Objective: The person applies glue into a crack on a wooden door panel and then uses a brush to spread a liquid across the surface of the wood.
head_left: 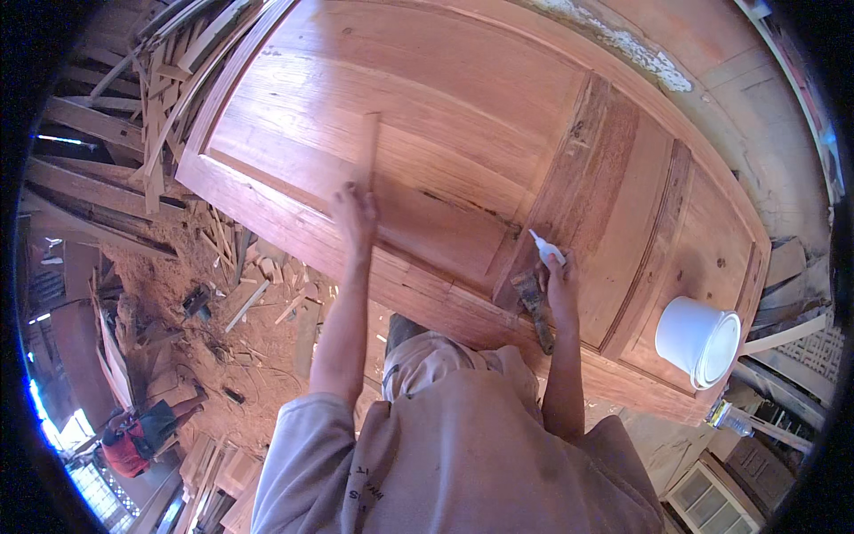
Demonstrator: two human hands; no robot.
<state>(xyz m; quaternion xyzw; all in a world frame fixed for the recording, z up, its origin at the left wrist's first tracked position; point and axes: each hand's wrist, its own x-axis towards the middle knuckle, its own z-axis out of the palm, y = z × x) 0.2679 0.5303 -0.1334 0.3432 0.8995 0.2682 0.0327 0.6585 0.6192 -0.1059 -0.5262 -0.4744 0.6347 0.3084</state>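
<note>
Here much is hard to read: the fisheye bends the door [498, 133] so its far end runs out of the top of the view, and its near edge is hidden behind the person's shoulders and grey shirt. The right hand [559, 289] is seen from the back, so its fingers cannot be counted, but they are closed around a small white glue bottle [544, 246], whose nozzle sticks up out of the fist toward a dark vertical moulding on the door. A dark object lies under the same hand; whether it is a tool or a brush cannot be told. The left hand [356, 214] rests on the door's large panel, fingers pressed around the lower end of a thin wood strip [368, 149] that lies flat on the panel and runs up away from the hand. A white bucket [698, 341] sits on the door, well apart to the right. Offcuts [258, 285] litter the red-dust floor on the left.
</note>
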